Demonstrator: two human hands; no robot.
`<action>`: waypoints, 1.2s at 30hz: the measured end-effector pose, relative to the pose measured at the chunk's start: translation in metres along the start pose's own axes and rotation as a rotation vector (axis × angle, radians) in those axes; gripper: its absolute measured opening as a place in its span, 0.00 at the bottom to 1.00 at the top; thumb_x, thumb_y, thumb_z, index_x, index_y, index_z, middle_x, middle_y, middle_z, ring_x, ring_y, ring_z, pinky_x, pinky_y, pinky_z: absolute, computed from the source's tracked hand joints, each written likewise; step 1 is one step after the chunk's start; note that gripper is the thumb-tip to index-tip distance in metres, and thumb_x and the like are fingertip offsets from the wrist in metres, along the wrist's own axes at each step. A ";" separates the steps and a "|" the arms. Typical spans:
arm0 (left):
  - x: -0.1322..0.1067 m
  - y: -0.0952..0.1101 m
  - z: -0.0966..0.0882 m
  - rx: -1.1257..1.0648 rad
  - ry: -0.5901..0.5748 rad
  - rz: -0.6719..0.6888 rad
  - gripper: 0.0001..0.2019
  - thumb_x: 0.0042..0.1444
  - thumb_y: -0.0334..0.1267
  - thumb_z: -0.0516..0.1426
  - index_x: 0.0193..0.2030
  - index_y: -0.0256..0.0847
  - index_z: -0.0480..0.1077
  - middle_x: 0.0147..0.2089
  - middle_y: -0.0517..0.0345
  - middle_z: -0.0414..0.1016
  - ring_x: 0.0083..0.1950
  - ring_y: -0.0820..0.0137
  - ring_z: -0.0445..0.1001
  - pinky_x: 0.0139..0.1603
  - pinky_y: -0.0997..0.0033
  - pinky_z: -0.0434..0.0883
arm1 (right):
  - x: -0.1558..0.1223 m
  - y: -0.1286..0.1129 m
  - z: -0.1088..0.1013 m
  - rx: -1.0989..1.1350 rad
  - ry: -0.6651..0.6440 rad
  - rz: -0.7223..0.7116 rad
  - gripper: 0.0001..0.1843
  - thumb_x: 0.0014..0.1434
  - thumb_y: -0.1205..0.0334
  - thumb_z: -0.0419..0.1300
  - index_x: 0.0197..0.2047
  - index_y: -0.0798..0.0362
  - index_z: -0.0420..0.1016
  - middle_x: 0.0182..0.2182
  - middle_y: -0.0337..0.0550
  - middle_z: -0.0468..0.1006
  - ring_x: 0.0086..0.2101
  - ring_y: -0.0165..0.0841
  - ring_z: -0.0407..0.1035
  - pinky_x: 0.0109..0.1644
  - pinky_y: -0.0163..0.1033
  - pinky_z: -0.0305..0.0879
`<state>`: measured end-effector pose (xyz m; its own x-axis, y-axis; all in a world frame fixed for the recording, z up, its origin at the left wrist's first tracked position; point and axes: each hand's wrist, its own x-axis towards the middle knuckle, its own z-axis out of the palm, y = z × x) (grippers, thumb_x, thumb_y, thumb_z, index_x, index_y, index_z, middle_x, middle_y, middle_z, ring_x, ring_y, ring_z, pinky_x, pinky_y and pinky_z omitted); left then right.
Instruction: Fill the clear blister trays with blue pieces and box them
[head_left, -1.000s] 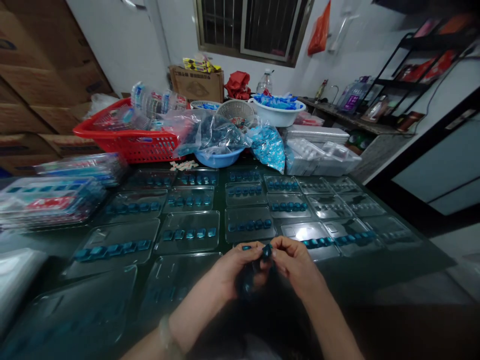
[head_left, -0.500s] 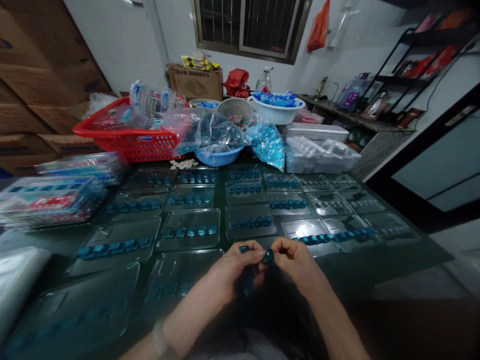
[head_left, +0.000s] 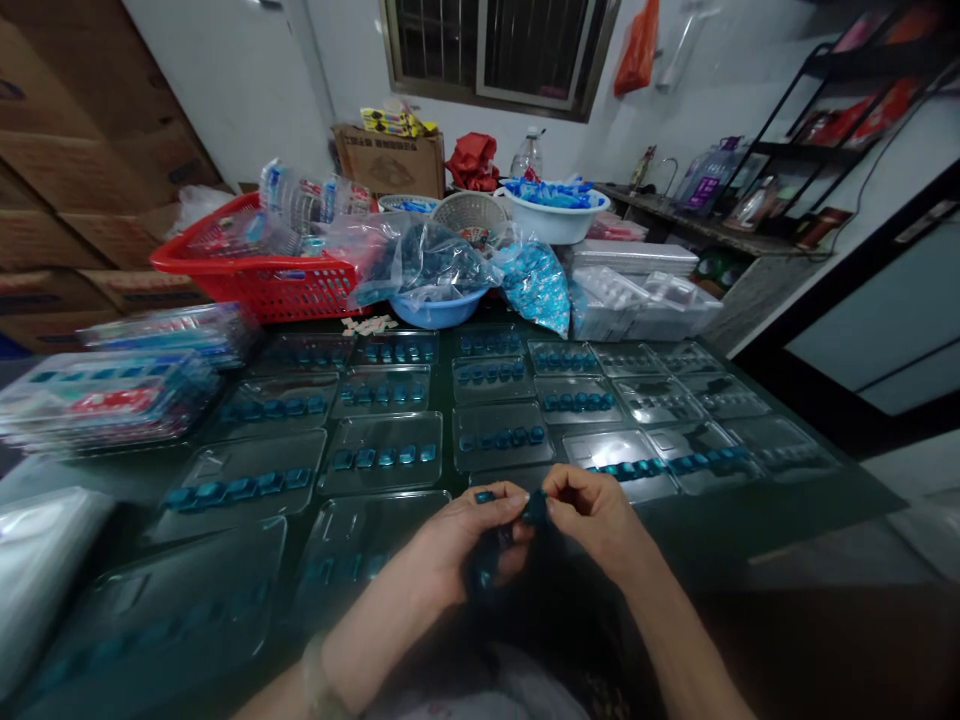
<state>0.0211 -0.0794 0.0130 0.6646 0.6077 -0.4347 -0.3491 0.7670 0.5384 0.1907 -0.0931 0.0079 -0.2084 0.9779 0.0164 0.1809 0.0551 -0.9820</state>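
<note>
Between the fingertips of both hands is a small dark teal piece (head_left: 535, 507), too blurred to name more closely. My left hand (head_left: 480, 530) is closed with thumb and fingers pinching it; another teal piece (head_left: 484, 497) shows over its index finger, and more teal hangs below the palm. My right hand (head_left: 592, 510) pinches the same piece from the other side. Both hands are above the front of the dark green table. Just beyond them lies a clear plastic tray (head_left: 495, 420) with a row of teal blocks in its pockets.
More clear trays (head_left: 382, 430) cover the table in rows. At left are stacked filled packs (head_left: 105, 400) and a white plastic bundle (head_left: 52, 560). Along the back stand a red basket (head_left: 277, 290), a blue basin (head_left: 436, 312), a bag of blue bits (head_left: 536, 285) and white trays (head_left: 645, 305).
The piece between my fingertips has turned slightly, and my right hand has risen a little. The trays shift slightly in view as the camera moves.
</note>
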 end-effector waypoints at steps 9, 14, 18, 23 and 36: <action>-0.010 -0.003 0.008 -0.115 -0.086 -0.110 0.05 0.48 0.35 0.55 0.28 0.36 0.61 0.24 0.61 0.60 0.18 0.80 0.60 0.15 0.82 0.50 | -0.007 -0.011 -0.002 -0.072 -0.068 -0.027 0.06 0.51 0.64 0.55 0.25 0.55 0.62 0.23 0.35 0.61 0.24 0.24 0.55 0.26 0.30 0.51; -0.017 -0.011 0.012 -0.167 -0.195 -0.079 0.07 0.49 0.36 0.53 0.25 0.35 0.61 0.21 0.62 0.56 0.17 0.82 0.55 0.14 0.81 0.49 | -0.009 -0.011 0.001 -0.016 -0.098 -0.030 0.07 0.50 0.67 0.56 0.23 0.55 0.61 0.22 0.34 0.60 0.24 0.24 0.54 0.25 0.30 0.50; -0.014 -0.009 0.007 -0.164 -0.165 -0.057 0.07 0.50 0.35 0.52 0.24 0.35 0.61 0.19 0.62 0.56 0.17 0.81 0.56 0.15 0.80 0.50 | -0.009 -0.005 0.001 0.052 -0.043 0.007 0.07 0.51 0.64 0.56 0.24 0.55 0.63 0.22 0.34 0.60 0.23 0.24 0.55 0.25 0.30 0.51; -0.006 -0.001 0.005 -0.188 -0.043 -0.056 0.07 0.49 0.36 0.54 0.27 0.35 0.63 0.22 0.61 0.60 0.18 0.80 0.60 0.16 0.80 0.53 | -0.017 -0.011 0.001 -0.012 0.153 -0.072 0.13 0.54 0.64 0.54 0.45 0.48 0.63 0.32 0.38 0.66 0.25 0.24 0.60 0.27 0.31 0.57; 0.005 0.001 0.004 -0.097 0.044 -0.043 0.08 0.47 0.38 0.56 0.26 0.35 0.63 0.21 0.63 0.60 0.16 0.80 0.59 0.15 0.81 0.51 | -0.006 -0.014 0.006 -0.247 0.183 -0.244 0.08 0.50 0.66 0.58 0.37 0.51 0.71 0.32 0.41 0.71 0.32 0.31 0.66 0.34 0.35 0.64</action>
<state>0.0265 -0.0765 0.0138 0.6513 0.5806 -0.4886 -0.3843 0.8076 0.4474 0.1835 -0.1011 0.0200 -0.1026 0.9487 0.2989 0.3778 0.3152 -0.8706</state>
